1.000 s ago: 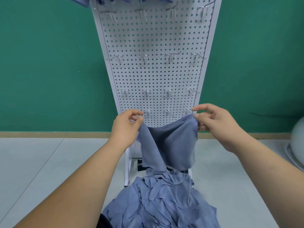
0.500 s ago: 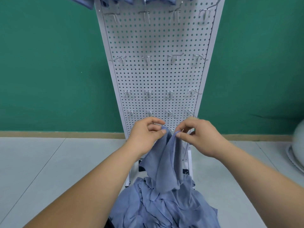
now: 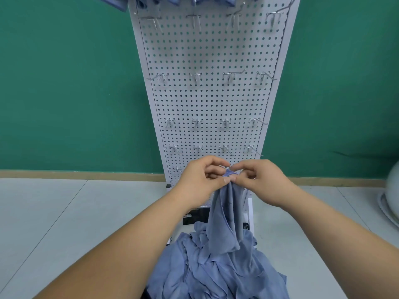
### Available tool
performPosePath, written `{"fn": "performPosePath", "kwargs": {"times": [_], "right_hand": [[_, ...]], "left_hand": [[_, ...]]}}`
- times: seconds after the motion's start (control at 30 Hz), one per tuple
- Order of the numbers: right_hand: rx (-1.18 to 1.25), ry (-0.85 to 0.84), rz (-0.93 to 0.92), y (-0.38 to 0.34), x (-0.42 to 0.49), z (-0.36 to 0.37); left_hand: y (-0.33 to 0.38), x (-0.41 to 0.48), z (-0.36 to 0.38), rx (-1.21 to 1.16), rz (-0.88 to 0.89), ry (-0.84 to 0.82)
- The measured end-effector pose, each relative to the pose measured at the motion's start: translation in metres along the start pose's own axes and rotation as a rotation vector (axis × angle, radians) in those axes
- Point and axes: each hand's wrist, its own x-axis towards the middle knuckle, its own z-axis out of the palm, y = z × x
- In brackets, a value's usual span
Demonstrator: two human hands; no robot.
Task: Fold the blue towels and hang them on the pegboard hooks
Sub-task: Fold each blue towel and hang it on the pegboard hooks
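room: we face a green wall (image 3: 64, 83) above a pale floor (image 3: 54, 212), with a white pegboard (image 3: 211, 100) standing against the wall.
hooks: rows of bare metal hooks (image 3: 195, 77) run down the pegboard; hung towels (image 3: 168, 0) show only along its top edge.
pile: loose blue cloth lies in a pile (image 3: 216, 275) low in front of us, at the foot of the pegboard.
towel: the towel (image 3: 226, 219) hangs from our two hands in a narrow doubled drape, its top bunched between them and its lower end down at the pile.
step: we judge this to be the first fold, joining the two top corners.
doing it well: we should match the corners edge to edge before one hand takes both. we should also lift until the lower end is clear of the pile, so nothing else drags up, and let the cloth hang straight so the crease falls down the middle. a twisted side now would carry into every later fold.
left hand: our left hand (image 3: 200, 180) is in front of the lowest hooks; its fingers (image 3: 216, 161) are curled, thumb and forefinger pinching the towel's top.
right hand: our right hand (image 3: 261, 180) meets the left at the fingertips; its fingers (image 3: 244, 166) are curled too, pinching the same bunch from the other side.
unsure: we cannot tell which layer each thumb holds, as the bunch is hidden between the fingertips.
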Motion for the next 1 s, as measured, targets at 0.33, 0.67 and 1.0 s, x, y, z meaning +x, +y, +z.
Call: {"fn": "performPosePath", "kwargs": {"times": [0.33, 0.67, 1.0], "right_hand": [[0.155, -0.021, 0.047, 0.012, 0.002, -0.008], [0.098, -0.062, 0.004, 0.015, 0.004, -0.008], [-0.579, 0.023, 0.109, 0.066, -0.003, -0.056]], "left_hand": [[-0.015, 0.009, -0.002, 0.191, -0.022, 0.057], [-0.013, 0.011, -0.008, 0.276, 0.077, 0.087], [-0.030, 0.018, -0.086, 0.415, 0.040, 0.377]]}}
